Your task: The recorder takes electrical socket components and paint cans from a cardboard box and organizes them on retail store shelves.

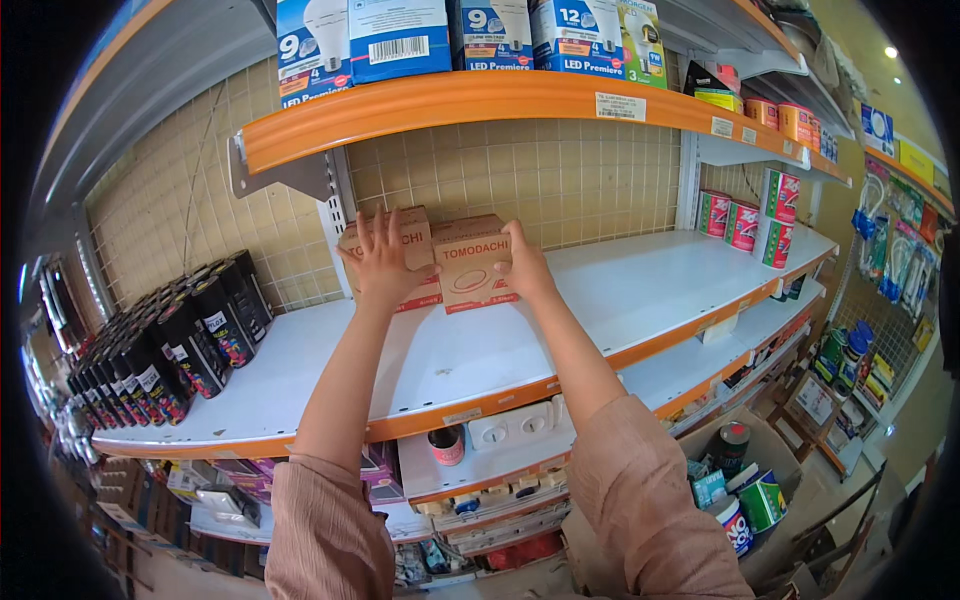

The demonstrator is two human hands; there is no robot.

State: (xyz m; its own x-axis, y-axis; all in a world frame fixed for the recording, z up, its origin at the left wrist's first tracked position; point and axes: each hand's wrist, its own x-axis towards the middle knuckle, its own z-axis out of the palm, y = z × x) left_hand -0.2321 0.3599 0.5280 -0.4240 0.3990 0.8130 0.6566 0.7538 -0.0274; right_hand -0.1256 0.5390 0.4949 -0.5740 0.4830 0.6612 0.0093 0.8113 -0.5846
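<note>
Two brown cardboard boxes with red print stand side by side on a white metal shelf (465,352), close to the wire-mesh back. My left hand (386,259) lies with spread fingers against the front of the left Tomodachi box (415,238), hiding much of it. At the right Tomodachi box (472,262), my right hand (525,262) rests on the right side, its thumb on the front face and its other fingers hidden behind the edge. Both boxes sit on the shelf surface.
Many black spray cans (199,341) crowd the shelf's left end. Red-and-green tins (780,217) stand at its right end. Overhead, an orange-edged shelf (465,97) carries LED bulb boxes (397,45). An open carton (780,450) with cans stands at lower right.
</note>
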